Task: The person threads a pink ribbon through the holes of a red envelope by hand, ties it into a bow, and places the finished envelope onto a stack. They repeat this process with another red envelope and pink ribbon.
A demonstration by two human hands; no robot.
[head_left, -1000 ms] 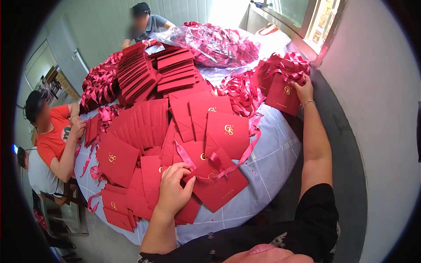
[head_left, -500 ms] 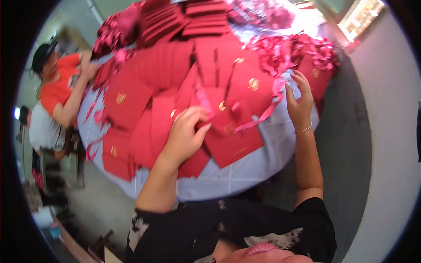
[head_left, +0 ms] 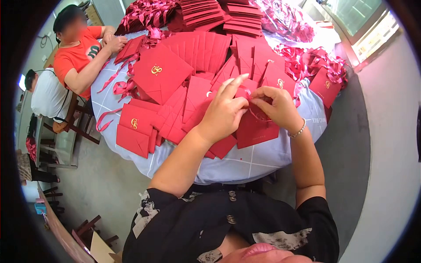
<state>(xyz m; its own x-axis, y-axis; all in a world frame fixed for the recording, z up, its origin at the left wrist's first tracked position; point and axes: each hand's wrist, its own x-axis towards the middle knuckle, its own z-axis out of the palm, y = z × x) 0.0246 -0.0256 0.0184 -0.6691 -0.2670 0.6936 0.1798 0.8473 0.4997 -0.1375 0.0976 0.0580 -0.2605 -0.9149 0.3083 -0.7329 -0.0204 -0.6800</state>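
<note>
Just now, both bare hands meet above a red paper bag [head_left: 258, 135] lying at the near side of the round table, its gold print partly showing under the pink ribbon [head_left: 247, 91]. The right hand [head_left: 277, 106], with a beaded bracelet [head_left: 299, 128] at the wrist, has its thumb and forefinger pinched together on the ribbon. Beside it, the left hand [head_left: 222, 113] has two fingers stretched up and apart, while its thumb and another finger are bent toward the ribbon; whether they grip it cannot be told. Around the bag, many other red bags [head_left: 160, 70] lie flat and overlapping on the pale blue checked cloth [head_left: 307, 131]. Farther back stand thick stacks of red bags [head_left: 243, 19], with a heap of pink ribbons [head_left: 147, 15] to their left. On the right side of the table, more ribbon loops lie over a bag with a gold mark [head_left: 325, 87]. Across at the left edge, a person in an orange shirt [head_left: 72, 59] has both hands together beside some small red bags [head_left: 130, 49].
</note>
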